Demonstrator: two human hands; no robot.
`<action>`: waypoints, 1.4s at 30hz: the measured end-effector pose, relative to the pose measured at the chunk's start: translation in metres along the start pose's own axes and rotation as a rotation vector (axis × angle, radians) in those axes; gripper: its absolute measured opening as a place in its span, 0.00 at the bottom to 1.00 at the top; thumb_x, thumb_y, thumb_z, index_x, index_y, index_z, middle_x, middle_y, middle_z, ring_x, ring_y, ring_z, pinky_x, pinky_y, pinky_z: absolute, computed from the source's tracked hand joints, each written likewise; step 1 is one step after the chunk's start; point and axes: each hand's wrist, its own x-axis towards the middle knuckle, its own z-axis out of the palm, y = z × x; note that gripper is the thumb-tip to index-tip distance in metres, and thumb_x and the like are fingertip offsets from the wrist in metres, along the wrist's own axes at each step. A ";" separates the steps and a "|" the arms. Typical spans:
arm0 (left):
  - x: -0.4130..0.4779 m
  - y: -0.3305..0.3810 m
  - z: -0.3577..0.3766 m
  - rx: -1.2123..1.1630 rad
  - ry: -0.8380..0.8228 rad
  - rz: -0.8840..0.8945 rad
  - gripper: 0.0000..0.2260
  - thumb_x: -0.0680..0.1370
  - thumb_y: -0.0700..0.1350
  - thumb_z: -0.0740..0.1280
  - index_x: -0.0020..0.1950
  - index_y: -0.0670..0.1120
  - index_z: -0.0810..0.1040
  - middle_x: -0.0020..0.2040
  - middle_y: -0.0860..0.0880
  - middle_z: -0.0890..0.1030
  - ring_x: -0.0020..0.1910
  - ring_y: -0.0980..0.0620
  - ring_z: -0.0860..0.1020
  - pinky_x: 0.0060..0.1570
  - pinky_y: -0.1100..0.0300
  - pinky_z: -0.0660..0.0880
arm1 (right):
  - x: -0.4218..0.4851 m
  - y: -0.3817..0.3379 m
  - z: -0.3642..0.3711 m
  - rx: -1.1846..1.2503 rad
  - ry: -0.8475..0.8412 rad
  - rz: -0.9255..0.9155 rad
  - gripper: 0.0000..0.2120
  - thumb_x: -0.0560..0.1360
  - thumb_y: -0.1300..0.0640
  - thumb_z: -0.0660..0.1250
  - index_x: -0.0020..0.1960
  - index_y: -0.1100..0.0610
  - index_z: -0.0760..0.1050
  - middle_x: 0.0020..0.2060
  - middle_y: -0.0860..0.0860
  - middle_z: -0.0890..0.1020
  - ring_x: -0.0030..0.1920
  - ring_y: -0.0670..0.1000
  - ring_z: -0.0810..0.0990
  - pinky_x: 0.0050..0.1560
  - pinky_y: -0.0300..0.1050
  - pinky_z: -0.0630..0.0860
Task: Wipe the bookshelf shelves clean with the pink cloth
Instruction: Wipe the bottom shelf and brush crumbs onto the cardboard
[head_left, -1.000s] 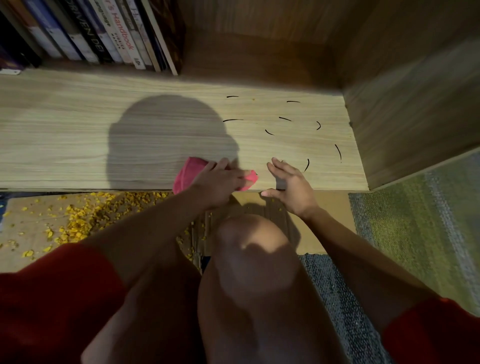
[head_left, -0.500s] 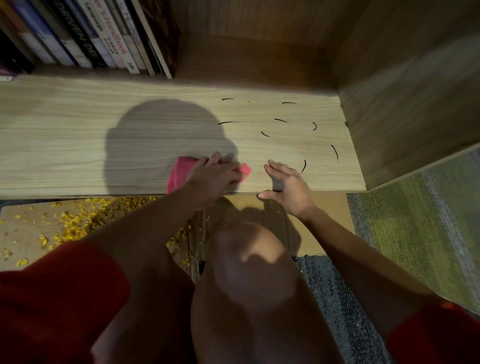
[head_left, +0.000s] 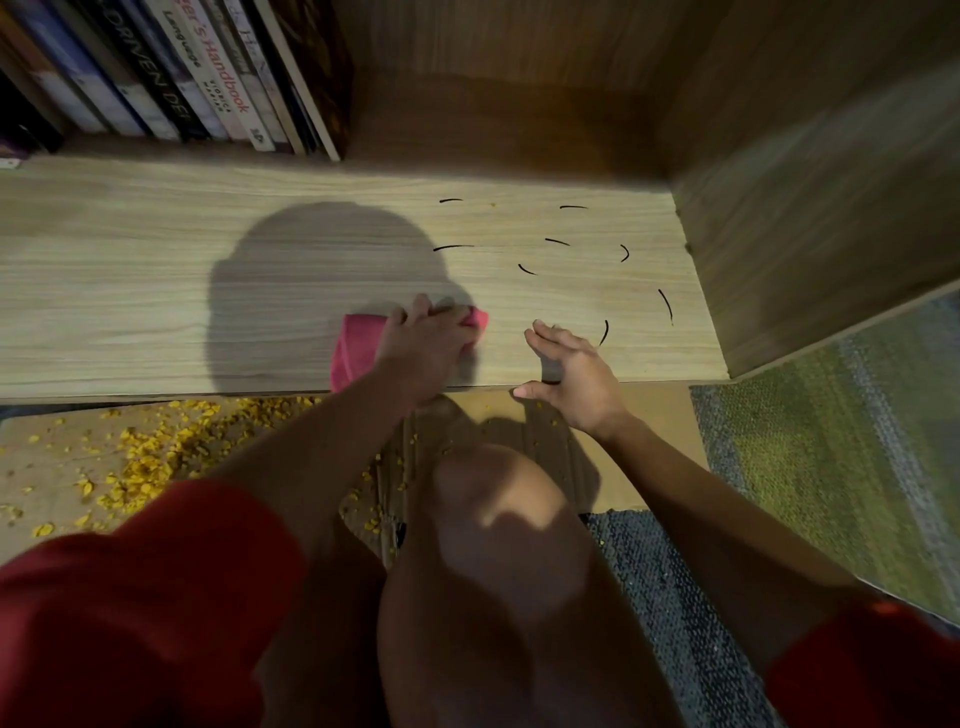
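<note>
The pink cloth (head_left: 356, 348) lies on the light wooden shelf (head_left: 130, 291) near its front edge. My left hand (head_left: 423, 348) sits on top of the cloth, its fingers curled into it, and covers the cloth's middle. My right hand (head_left: 571, 374) rests at the shelf's front edge to the right, fingers spread flat, thumb against the edge. Several short black marks (head_left: 558, 241) are scattered over the right part of the shelf, beyond both hands.
Books (head_left: 197, 78) stand at the back left. The shelf's wooden side panel (head_left: 805, 234) rises on the right. Yellow crumbs (head_left: 150, 457) litter the cardboard (head_left: 649, 415) on the floor below. A green rug (head_left: 805, 467) lies at right. My knee (head_left: 498, 519) is under the hands.
My left hand has slid the pink cloth slightly left and farther onto the shelf. My right hand has stayed at the front edge.
</note>
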 end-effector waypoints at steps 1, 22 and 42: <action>-0.001 0.010 0.000 0.021 0.004 0.009 0.23 0.80 0.42 0.56 0.74 0.52 0.59 0.73 0.51 0.61 0.67 0.41 0.61 0.62 0.47 0.64 | 0.000 0.000 0.000 0.000 0.000 0.003 0.36 0.68 0.53 0.75 0.72 0.54 0.65 0.73 0.47 0.63 0.73 0.49 0.58 0.70 0.37 0.52; 0.004 -0.004 -0.011 -1.270 0.148 -0.356 0.20 0.76 0.34 0.64 0.68 0.39 0.71 0.65 0.40 0.74 0.63 0.45 0.74 0.60 0.57 0.71 | 0.012 -0.048 -0.005 0.306 0.190 0.111 0.19 0.75 0.69 0.57 0.64 0.63 0.74 0.62 0.60 0.74 0.64 0.56 0.73 0.65 0.31 0.61; 0.040 -0.070 0.008 -0.695 0.082 -0.472 0.37 0.71 0.59 0.70 0.75 0.54 0.56 0.77 0.51 0.46 0.75 0.45 0.46 0.72 0.47 0.45 | 0.040 -0.075 0.029 -0.425 0.038 -0.132 0.42 0.73 0.57 0.68 0.76 0.63 0.46 0.73 0.57 0.55 0.70 0.58 0.56 0.73 0.48 0.53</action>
